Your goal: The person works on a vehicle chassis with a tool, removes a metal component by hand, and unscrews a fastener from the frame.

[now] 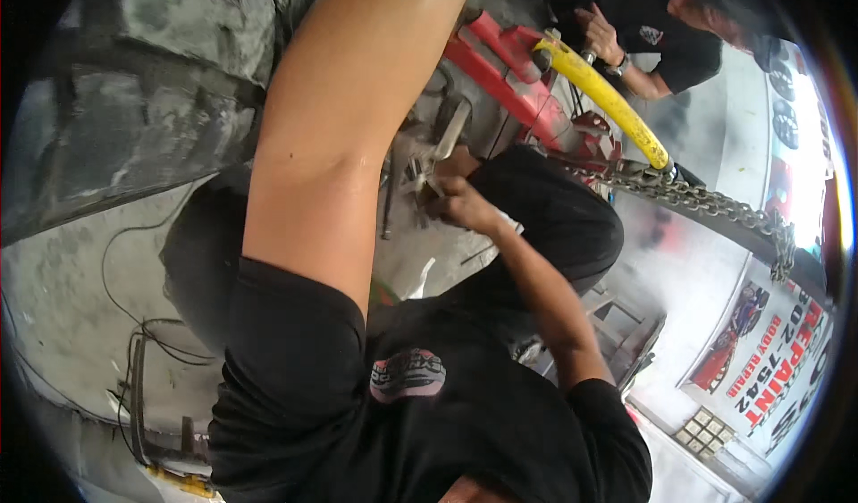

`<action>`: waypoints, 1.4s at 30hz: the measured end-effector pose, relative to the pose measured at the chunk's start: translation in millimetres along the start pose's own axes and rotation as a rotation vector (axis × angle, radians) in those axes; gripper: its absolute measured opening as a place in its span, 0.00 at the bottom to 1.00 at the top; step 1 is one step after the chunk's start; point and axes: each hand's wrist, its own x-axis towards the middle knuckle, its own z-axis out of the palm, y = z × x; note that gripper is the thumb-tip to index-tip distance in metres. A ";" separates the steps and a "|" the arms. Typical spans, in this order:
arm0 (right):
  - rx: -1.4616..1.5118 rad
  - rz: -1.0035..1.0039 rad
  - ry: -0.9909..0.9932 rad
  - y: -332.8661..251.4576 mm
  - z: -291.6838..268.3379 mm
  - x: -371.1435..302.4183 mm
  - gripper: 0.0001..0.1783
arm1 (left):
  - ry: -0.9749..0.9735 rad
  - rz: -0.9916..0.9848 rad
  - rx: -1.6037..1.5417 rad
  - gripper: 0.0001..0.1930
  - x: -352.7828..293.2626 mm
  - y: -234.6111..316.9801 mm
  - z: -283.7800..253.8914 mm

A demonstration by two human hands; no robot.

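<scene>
My right hand (463,206) is low between my bent legs, its fingers curled at a small cluster of shiny metal tools or parts (417,174) near the floor. What its fingertips grip is too small and partly hidden. A dark, slim bar (388,208) lies beside the cluster. My bare left arm (326,127) stretches up past the top edge, so my left hand is out of the picture. Along the left side of that arm is a large grey, patchily sanded vehicle panel (179,136).
A red steel frame (514,74) with a yellow tube (608,101) and a heavy chain (706,201) stands at upper right. Behind it, a co-worker's hand (603,38) holds a metal piece. A thin cable (112,262) runs over the floor at left. A printed banner (769,360) hangs at right.
</scene>
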 end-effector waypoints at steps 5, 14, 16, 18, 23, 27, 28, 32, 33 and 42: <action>-1.188 -0.097 -0.338 137.1 69.1 65.8 0.18 | 0.316 0.070 0.346 0.15 -6.9 12.2 13.9; -0.188 -0.334 0.764 -149.3 -111.0 7.5 0.24 | 0.174 -0.101 0.001 0.15 -6.0 5.8 12.1; 0.196 -0.447 0.802 -242.2 -133.4 -7.6 0.30 | 0.139 -0.046 -0.030 0.14 -5.8 0.6 10.5; 0.403 -0.606 0.779 -307.0 -128.7 -3.3 0.32 | 0.125 -0.047 -0.073 0.14 -6.2 -1.2 7.2; 1.071 -0.824 0.404 -359.4 -108.4 14.8 0.27 | 0.097 -0.036 -0.097 0.12 -6.2 2.8 0.4; 0.770 -0.858 0.386 -357.7 -125.4 -0.7 0.23 | 0.081 -0.045 -0.251 0.10 -12.6 -0.4 7.3; 0.775 -0.836 0.469 -357.8 -129.7 -7.0 0.22 | 0.131 -0.012 -0.285 0.09 -13.8 -2.5 11.0; 0.782 -0.799 0.673 -359.1 -135.8 -16.4 0.21 | 0.209 0.050 -0.103 0.09 -9.9 -7.6 18.0; 0.728 -0.813 0.638 -358.8 -135.7 -15.7 0.22 | 0.200 0.059 -0.099 0.09 -7.8 -8.0 18.9; 0.706 -0.832 0.575 -345.0 -137.2 -0.7 0.25 | 0.355 0.094 -0.305 0.10 -12.0 -6.3 21.3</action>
